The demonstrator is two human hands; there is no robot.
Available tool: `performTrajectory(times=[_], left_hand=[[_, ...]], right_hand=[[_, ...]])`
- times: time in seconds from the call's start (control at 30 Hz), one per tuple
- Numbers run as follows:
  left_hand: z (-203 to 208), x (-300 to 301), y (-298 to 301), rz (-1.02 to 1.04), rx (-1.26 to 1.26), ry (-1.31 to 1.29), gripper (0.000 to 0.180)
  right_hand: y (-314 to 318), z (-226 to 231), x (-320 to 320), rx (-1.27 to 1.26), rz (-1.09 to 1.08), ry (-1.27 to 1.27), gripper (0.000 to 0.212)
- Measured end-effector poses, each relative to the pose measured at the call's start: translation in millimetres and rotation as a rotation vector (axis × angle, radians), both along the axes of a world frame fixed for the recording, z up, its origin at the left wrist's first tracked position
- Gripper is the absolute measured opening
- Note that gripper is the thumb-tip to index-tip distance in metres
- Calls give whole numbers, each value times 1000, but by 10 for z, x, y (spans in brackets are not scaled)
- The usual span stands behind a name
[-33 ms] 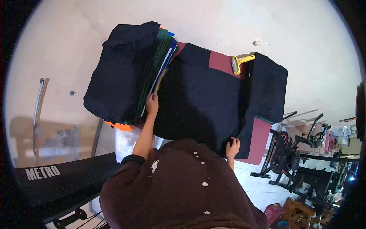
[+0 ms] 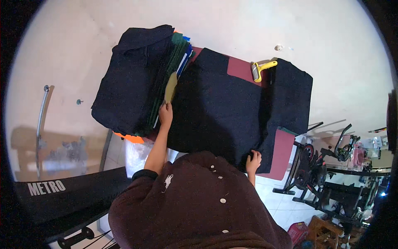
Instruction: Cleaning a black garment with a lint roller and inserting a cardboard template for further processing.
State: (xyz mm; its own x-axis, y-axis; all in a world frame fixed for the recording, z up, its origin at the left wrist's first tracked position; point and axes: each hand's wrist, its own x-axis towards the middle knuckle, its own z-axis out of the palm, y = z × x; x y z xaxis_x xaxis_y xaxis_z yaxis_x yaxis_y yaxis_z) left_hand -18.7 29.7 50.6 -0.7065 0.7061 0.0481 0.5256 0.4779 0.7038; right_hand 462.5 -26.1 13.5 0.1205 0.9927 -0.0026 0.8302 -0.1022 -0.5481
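Observation:
My left hand (image 2: 166,114) is closed on the lower end of a thin olive-yellow flat piece (image 2: 170,88); what the piece is made of I cannot tell. It lies along the right side of a tall stack of folded dark cloth (image 2: 124,79), which has green, blue and white edges. Beside the stack, a black garment (image 2: 215,108) is spread flat over a maroon board or table top (image 2: 282,153). My right hand (image 2: 253,161) rests at the garment's near right edge, fingers bent and thumb apart.
A yellow-handled lint roller (image 2: 262,70) lies at the far edge. More dark folded cloth (image 2: 290,91) is on the right. Orange material (image 2: 128,137) shows under the stack. A black padded machine (image 2: 74,199) stands at lower left, and an exercise bike (image 2: 309,166) at right.
The olive-yellow piece has swung up and left beside the stack, and more of its face shows. My right hand has hardly moved.

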Motion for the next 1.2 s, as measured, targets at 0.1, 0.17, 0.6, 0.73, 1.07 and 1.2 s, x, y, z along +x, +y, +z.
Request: performTrajectory(times=[0.1, 0.17, 0.6, 0.73, 1.07, 1.2], left_hand=[[164, 47, -1, -100, 177, 102, 31], [256, 75, 19, -132, 275, 178, 29], [760, -156, 302, -92, -23, -7, 33], [1213, -249, 305, -16, 15, 96, 31], [2625, -467, 29, 14, 332, 448, 27], [3221, -558, -361, 130, 511, 533, 25]], right_hand=[[-4, -21, 43, 1, 0, 6, 32], [-26, 5, 18, -5, -10, -36, 29], [17, -57, -10, -45, -116, -59, 26], [73, -7, -16, -37, -84, -42, 21], [169, -144, 140, -38, -60, 11, 15], [235, -267, 181, -41, -36, 44, 15]])
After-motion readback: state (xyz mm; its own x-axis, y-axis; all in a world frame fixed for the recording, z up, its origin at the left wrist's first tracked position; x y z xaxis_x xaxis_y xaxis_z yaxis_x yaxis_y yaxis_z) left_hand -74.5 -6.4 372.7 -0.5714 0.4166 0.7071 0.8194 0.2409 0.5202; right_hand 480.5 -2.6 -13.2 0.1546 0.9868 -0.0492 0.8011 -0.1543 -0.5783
